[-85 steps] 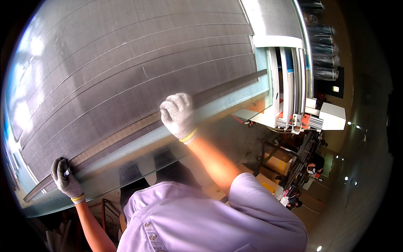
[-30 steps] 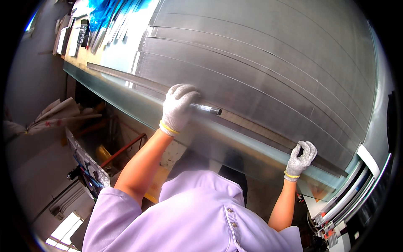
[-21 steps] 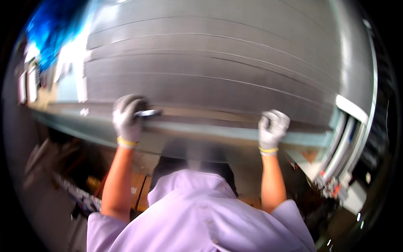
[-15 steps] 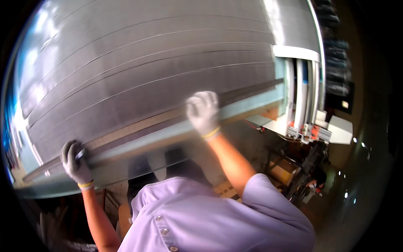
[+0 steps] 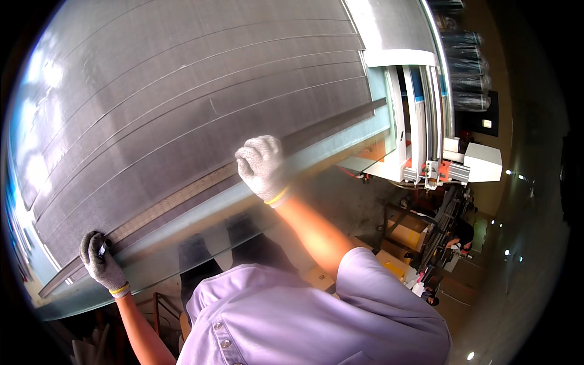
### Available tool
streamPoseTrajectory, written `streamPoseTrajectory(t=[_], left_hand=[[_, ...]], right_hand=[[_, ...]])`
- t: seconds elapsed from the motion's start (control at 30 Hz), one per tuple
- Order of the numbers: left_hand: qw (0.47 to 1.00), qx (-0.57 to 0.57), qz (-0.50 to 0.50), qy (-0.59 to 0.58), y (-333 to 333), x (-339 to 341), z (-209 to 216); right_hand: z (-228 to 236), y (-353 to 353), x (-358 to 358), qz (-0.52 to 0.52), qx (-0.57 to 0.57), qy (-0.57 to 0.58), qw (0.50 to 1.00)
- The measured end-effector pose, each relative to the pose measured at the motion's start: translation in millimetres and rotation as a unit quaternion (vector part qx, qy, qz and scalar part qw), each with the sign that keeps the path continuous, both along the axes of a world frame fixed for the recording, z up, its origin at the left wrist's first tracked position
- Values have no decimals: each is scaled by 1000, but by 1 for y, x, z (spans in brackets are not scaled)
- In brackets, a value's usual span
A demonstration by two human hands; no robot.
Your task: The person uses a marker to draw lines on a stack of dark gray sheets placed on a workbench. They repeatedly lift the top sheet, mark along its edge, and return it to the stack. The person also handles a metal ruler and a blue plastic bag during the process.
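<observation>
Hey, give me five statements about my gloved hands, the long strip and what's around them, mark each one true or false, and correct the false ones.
1. The left hand and right hand wear grey knitted gloves with yellow cuff edging. True.
2. The left hand holds a small, dark, pen-like tube. True.
3. The white machine with silvery metal rails stands at the picture's left. False: it stands at the right.
4. A long, narrow, dark straight strip runs along the near side of the large, flat, dark grey sheet. True.
5. The short-sleeved, buttoned shirt is black. False: it is lavender.
</observation>
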State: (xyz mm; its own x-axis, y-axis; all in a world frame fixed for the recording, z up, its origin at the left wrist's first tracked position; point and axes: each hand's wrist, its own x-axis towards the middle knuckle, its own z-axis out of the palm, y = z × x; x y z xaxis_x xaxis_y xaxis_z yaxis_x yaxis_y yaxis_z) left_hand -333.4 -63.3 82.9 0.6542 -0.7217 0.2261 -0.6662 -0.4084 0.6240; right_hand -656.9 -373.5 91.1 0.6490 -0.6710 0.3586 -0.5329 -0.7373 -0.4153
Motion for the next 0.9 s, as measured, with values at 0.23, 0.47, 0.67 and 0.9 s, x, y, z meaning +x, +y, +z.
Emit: streamPoseTrajectory(t=[0.23,0.47,0.67,0.9], left_hand=[[1000,8,-2,-13,-2,-1,3],[1000,5,-6,-14,-4,-1,5],[1000,13,-9,-20,-5,-1,6],[1000,11,-7,-27,-6,-1,6]], right_hand=[[-1,0,1,-3,4,-6,1000],[1,0,3,-4,-1,-15,1000],[3,0,3,-4,-3,-16,1000],[4,0,3,-1,-3,-15,1000]])
